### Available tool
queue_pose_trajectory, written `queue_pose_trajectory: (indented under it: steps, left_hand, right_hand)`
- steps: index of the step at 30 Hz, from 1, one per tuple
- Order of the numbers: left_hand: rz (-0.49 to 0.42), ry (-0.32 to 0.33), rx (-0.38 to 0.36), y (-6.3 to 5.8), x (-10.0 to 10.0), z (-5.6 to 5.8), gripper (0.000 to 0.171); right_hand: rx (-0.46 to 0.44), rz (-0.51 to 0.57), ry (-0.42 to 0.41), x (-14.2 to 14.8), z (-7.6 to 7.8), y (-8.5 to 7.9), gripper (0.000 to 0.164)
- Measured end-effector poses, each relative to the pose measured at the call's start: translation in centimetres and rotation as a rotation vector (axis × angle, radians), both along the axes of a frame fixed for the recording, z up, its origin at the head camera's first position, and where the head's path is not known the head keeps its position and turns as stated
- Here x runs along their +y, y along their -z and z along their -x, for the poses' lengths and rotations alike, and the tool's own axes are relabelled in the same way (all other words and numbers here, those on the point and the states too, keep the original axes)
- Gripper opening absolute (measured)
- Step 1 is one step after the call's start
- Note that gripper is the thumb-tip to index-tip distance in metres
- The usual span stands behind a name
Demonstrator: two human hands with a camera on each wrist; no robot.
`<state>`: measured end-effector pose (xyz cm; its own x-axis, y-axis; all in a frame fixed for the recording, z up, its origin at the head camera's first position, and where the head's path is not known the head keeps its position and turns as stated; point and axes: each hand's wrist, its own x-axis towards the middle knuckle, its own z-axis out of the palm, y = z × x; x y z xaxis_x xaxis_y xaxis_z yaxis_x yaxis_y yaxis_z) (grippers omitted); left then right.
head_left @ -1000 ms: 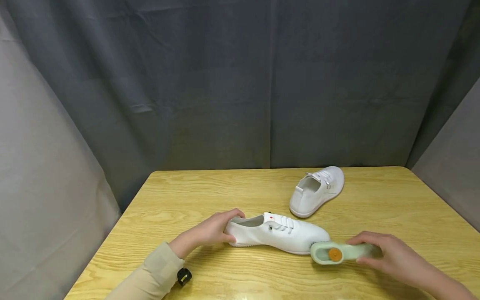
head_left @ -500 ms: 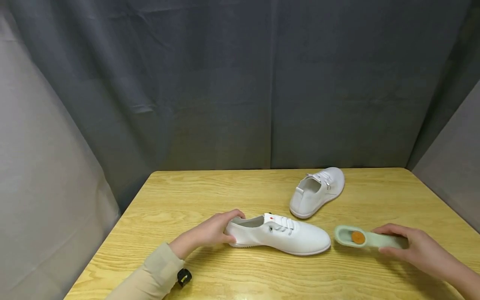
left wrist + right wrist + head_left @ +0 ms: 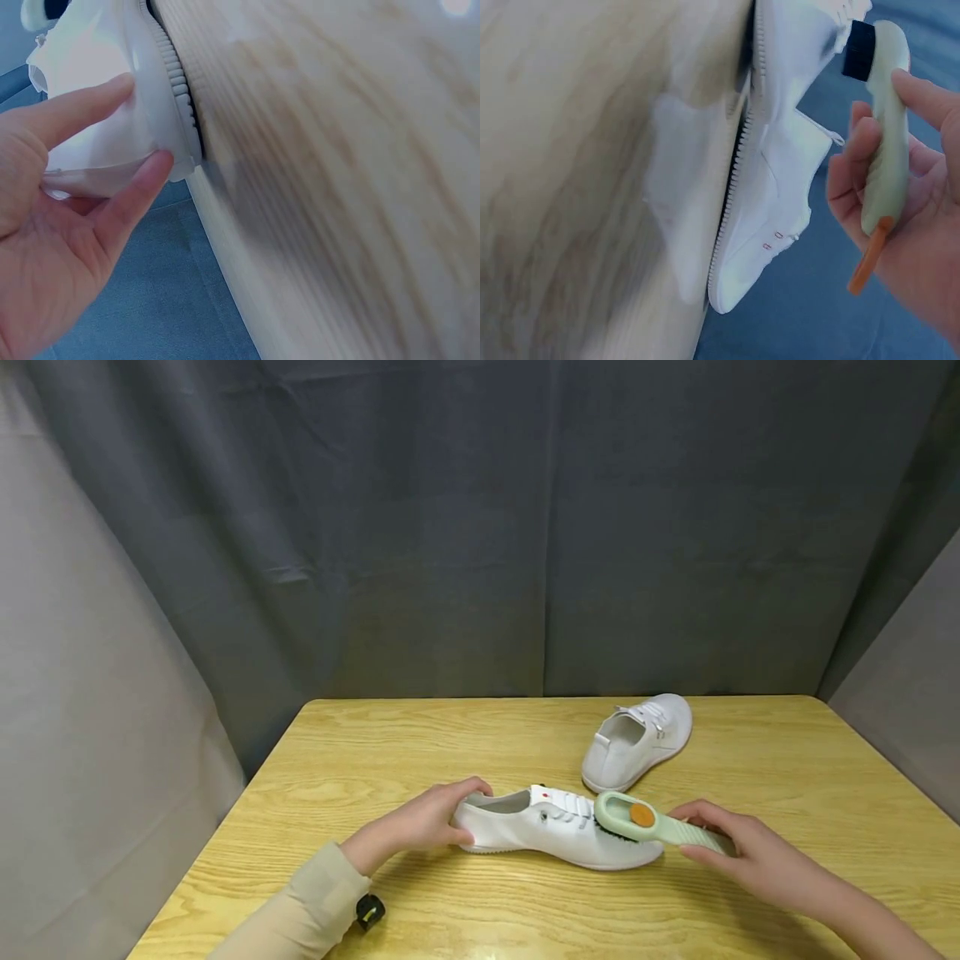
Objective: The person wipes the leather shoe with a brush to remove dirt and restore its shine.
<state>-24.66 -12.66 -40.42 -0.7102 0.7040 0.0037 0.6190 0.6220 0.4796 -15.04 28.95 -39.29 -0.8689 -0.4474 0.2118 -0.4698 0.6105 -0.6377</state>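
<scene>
A white lace-up shoe lies on the wooden table, its toe pointing right. My left hand grips its heel, thumb on the near side and fingers over the collar. In the left wrist view, that hand's fingers lie along the shoe just above the ridged sole. My right hand holds a pale green brush with an orange button by its handle. Its dark bristles meet the shoe's upper between laces and toe. The right wrist view shows the brush with black bristles and an orange loop.
A second white shoe stands farther back on the table, toe pointing away to the right. A small black object is at the left cuff. Dark curtain hangs behind the table, with pale cloth on both sides.
The brush moved right, off the toe, then came back left and up onto the shoe's upper near the laces. The left hand and the gripped shoe have stayed in place.
</scene>
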Motion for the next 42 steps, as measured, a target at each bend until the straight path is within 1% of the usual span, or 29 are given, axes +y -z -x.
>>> queue_pose_trajectory:
  steps: [3, 6, 10, 12, 15, 18, 22, 25, 29, 36, 38, 42]
  left_hand:
    - [0.002, 0.001, 0.002, 0.0, 0.1, 0.0, 0.059]
    - [0.006, 0.002, 0.007, 0.1, 0.1, 0.0, 0.059]
    - [0.001, 0.004, 0.006, 0.1, 0.1, 0.1, 0.059]
    - [-0.001, 0.004, 0.003, 0.1, 0.0, 0.1, 0.059]
    - [0.002, 0.001, 0.0, 0.0, 0.0, 0.1, 0.059]
    - [-0.001, -0.004, -0.003, -0.1, 0.0, 0.1, 0.059]
    - [-0.01, -0.004, -0.004, -0.1, 0.0, 0.0, 0.059]
    - [-0.009, -0.009, -0.009, -0.1, 0.1, 0.0, 0.059]
    - [-0.007, -0.016, -0.019, -0.2, 0.1, 0.0, 0.06]
    - [-0.023, -0.003, -0.021, -0.5, -0.1, 0.0, 0.059]
    - [-0.034, 0.005, -0.018, -0.6, -0.2, 0.1, 0.058]
    - [-0.06, 0.017, -0.026, -1.0, -0.5, 0.3, 0.052]
  right_hand:
    - [-0.049, 0.0, -0.027, 0.0, 0.1, 0.3, 0.025]
    - [-0.1, -0.011, -0.007, 0.7, 0.2, 0.7, 0.024]
    - [-0.174, -0.049, 0.065, 2.4, 0.0, 1.1, 0.024]
    - [-0.189, -0.073, 0.109, 3.3, -0.2, 1.3, 0.025]
    - [-0.205, -0.076, 0.154, 4.2, -0.5, 1.3, 0.026]
    - [-0.157, -0.053, 0.152, 4.4, -0.7, 1.1, 0.023]
    - [-0.094, -0.028, 0.139, 3.8, -0.7, 0.4, 0.022]
    - [-0.098, -0.032, 0.151, 3.1, -0.6, -0.2, 0.024]
    - [-0.08, -0.036, 0.16, 2.3, -0.3, -1.0, 0.026]
    - [0.038, -0.025, 0.153, 1.6, 0.3, -1.4, 0.021]
    - [0.045, -0.026, 0.156, 1.5, 0.4, -1.5, 0.021]
    - [0.03, -0.031, 0.161, 1.3, 0.7, -1.7, 0.024]
